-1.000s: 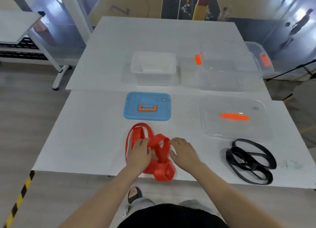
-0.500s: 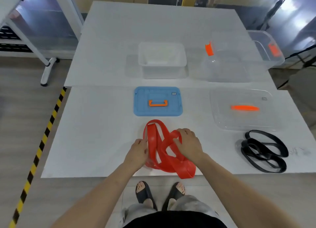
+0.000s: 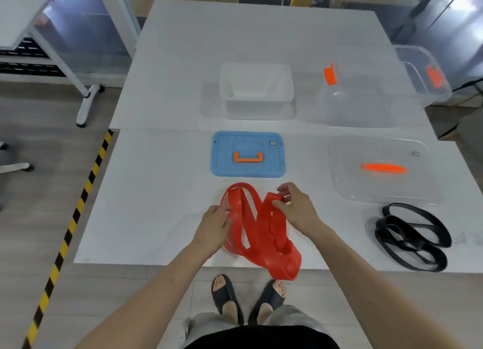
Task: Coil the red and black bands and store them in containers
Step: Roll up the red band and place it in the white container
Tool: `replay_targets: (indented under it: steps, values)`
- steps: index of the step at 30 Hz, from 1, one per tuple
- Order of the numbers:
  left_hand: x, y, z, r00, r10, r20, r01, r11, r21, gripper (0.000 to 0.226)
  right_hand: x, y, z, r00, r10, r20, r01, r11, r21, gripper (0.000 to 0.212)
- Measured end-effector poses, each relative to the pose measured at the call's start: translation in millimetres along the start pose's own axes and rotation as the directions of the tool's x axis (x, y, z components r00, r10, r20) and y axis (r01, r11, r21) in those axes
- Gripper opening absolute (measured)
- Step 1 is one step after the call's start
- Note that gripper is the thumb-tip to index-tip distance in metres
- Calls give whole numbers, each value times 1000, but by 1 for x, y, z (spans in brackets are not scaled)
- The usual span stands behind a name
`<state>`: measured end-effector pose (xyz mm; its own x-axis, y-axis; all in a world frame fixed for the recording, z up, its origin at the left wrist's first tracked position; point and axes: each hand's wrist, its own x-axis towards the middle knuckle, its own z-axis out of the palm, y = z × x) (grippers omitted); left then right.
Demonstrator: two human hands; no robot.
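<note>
A tangled red band (image 3: pixel 257 228) lies at the near edge of the white table (image 3: pixel 156 197), one loop hanging over the edge. My right hand (image 3: pixel 296 207) pinches a raised fold of the band between thumb and fingers. My left hand (image 3: pixel 214 228) grips the band's left loops. A black band (image 3: pixel 410 237) lies in loose loops at the near right, untouched. An open white container (image 3: pixel 257 89) stands at the centre back, and a clear container (image 3: pixel 371 87) with orange latches at the back right.
A blue lid (image 3: pixel 248 154) with an orange handle lies just beyond the red band. A clear lid (image 3: pixel 379 168) with an orange handle lies right of it. Yellow-black floor tape (image 3: pixel 75 212) runs along the left. My feet in black sandals (image 3: pixel 245 296) stand under the table edge.
My right hand has lifted a fold of the red band up and away from me. The left hand has slid along the left loops. The view has shifted slightly.
</note>
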<state>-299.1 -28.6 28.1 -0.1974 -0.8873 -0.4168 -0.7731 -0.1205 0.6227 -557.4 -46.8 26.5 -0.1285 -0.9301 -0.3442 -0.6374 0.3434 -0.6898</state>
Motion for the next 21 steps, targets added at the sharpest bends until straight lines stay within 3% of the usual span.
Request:
replay_targets:
  steps: [5,10,15,21]
  values:
    - [3,61,-21,996,88,-6,-86,957,-275,37,-27,-46,-54,995,-85,53,71,971,229,12]
    - [-5,118,-44,981,194,-21,-175,827,-534,36,-41,-86,-101,978,-200,-58,208,930,302,13]
    - [-12,152,-60,961,243,-131,-274,784,-556,41,-56,-111,-136,955,-257,-146,293,892,343,12]
    - [-22,184,-68,916,315,-249,-399,780,-482,27,-65,-129,-151,923,-317,-218,376,863,337,14]
